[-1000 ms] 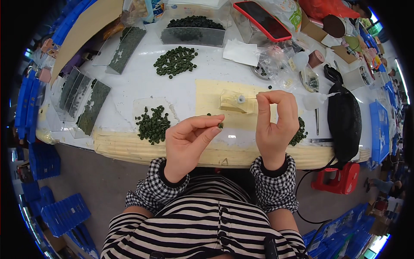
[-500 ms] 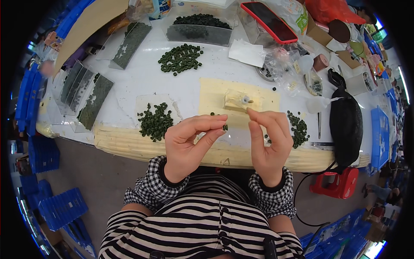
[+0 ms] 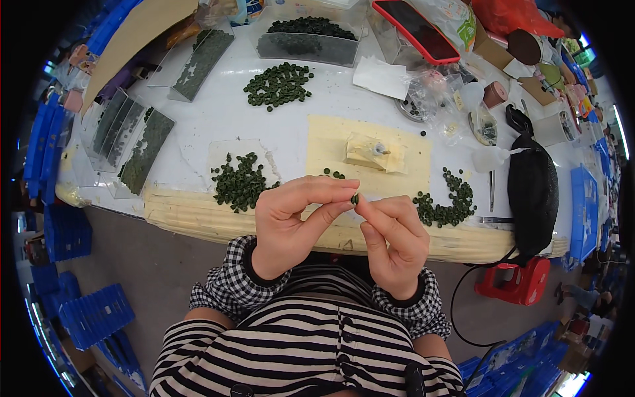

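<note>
My left hand (image 3: 294, 221) and my right hand (image 3: 393, 241) meet in front of my chest, fingertips together around one small dark green round part (image 3: 355, 198). Both hands pinch it; which one bears it I cannot tell. Beyond them a pale yellow mat (image 3: 331, 142) lies on the white table (image 3: 218, 119), with a small yellow block and metal fitting (image 3: 374, 151) on it. A pile of the same green parts (image 3: 239, 182) lies left of my hands and another pile (image 3: 446, 202) lies right.
A third green pile (image 3: 278, 85) lies farther back, near a clear tray of dark parts (image 3: 307, 38). Clear trays (image 3: 132, 142) line the left side. A red-edged phone (image 3: 413, 30), black bag (image 3: 532, 192), tweezers (image 3: 491, 192) and blue crates (image 3: 92, 314) surround the table.
My right hand came down from the yellow block toward my body and met my left hand. Both hands now pinch the small green part that the left fingers held before.
</note>
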The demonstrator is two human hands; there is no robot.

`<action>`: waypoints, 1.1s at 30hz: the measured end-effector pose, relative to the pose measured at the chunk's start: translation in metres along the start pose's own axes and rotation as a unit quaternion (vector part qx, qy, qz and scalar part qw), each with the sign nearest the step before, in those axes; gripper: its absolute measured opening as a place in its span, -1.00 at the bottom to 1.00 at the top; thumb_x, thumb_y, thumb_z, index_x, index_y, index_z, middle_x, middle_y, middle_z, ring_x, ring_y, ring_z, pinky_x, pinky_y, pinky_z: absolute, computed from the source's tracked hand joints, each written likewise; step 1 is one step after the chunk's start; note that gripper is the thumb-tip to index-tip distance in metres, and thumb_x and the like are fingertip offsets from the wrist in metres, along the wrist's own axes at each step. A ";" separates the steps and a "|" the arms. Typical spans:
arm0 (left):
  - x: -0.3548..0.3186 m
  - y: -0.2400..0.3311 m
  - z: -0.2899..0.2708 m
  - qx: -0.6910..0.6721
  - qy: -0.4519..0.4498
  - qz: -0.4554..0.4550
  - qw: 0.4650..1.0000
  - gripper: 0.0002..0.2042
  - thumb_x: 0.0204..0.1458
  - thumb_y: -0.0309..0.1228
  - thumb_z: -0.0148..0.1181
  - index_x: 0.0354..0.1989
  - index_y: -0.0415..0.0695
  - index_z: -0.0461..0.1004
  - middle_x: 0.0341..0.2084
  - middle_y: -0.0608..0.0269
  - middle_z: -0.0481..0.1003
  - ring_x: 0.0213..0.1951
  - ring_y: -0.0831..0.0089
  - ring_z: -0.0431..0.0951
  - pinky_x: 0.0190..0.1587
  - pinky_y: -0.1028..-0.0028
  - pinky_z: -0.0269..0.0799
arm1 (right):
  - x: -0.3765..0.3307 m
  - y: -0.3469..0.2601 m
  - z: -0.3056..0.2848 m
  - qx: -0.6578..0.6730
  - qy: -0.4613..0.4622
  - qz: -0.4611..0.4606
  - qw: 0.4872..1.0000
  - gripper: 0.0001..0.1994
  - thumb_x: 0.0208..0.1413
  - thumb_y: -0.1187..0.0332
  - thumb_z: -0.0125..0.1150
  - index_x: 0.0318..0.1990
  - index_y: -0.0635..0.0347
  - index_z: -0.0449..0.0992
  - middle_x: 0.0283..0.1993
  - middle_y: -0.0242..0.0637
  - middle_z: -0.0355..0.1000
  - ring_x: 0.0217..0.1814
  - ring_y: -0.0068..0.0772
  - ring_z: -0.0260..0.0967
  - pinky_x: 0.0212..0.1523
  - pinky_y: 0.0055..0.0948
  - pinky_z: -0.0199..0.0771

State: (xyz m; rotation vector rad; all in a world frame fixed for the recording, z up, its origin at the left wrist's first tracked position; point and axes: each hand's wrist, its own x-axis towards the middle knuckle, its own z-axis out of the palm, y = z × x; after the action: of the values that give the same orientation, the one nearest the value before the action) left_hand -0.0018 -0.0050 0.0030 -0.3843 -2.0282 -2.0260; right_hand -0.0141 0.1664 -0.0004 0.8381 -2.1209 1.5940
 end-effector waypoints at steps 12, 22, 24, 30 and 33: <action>-0.003 0.003 0.000 -0.026 -0.007 -0.033 0.999 -0.81 0.01 -0.75 0.18 -0.21 -0.30 0.57 -0.20 -0.02 0.58 -0.11 0.33 0.60 -0.06 0.46 0.52 | 0.000 0.000 -0.002 0.016 -0.009 -0.014 1.000 -0.64 -0.09 0.63 0.32 -0.05 0.27 0.60 -0.32 -0.30 0.48 -0.37 -0.40 0.33 -0.39 -0.52 0.32; -0.002 0.003 -0.001 -0.007 0.004 -0.025 1.000 -0.83 0.00 -0.69 0.23 -0.22 -0.26 0.59 -0.23 0.05 0.61 -0.17 0.38 0.61 -0.09 0.49 0.52 | 0.000 0.003 -0.003 0.012 -0.021 -0.018 1.000 -0.63 -0.10 0.62 0.32 -0.05 0.25 0.60 -0.31 -0.32 0.48 -0.37 -0.39 0.34 -0.37 -0.50 0.31; -0.002 0.003 0.001 -0.013 0.013 -0.024 1.000 -0.83 -0.01 -0.67 0.25 -0.23 -0.25 0.61 -0.25 0.09 0.62 -0.19 0.40 0.62 -0.11 0.50 0.52 | -0.001 0.004 -0.004 0.009 -0.021 -0.025 0.999 -0.63 -0.10 0.61 0.33 -0.05 0.24 0.60 -0.32 -0.32 0.48 -0.36 -0.39 0.34 -0.37 -0.49 0.31; -0.002 0.005 0.002 -0.021 0.013 -0.018 1.000 -0.83 -0.02 -0.68 0.25 -0.23 -0.25 0.61 -0.25 0.08 0.62 -0.19 0.39 0.62 -0.11 0.49 0.52 | -0.001 0.004 -0.005 0.009 -0.019 -0.032 0.999 -0.62 -0.11 0.59 0.33 -0.04 0.23 0.60 -0.32 -0.32 0.48 -0.37 -0.38 0.35 -0.36 -0.48 0.32; -0.002 0.005 0.002 -0.014 0.013 -0.012 1.000 -0.82 -0.03 -0.68 0.26 -0.23 -0.24 0.61 -0.24 0.09 0.62 -0.19 0.38 0.62 -0.11 0.49 0.52 | -0.001 0.003 -0.005 0.012 -0.019 -0.033 0.999 -0.62 -0.11 0.59 0.33 -0.04 0.23 0.60 -0.32 -0.32 0.47 -0.37 -0.39 0.35 -0.36 -0.48 0.32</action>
State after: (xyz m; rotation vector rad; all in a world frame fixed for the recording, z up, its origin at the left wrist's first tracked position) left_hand 0.0018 -0.0028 0.0073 -0.3386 -1.9992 -2.0644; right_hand -0.0161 0.1720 -0.0016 0.9434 -2.0801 1.5850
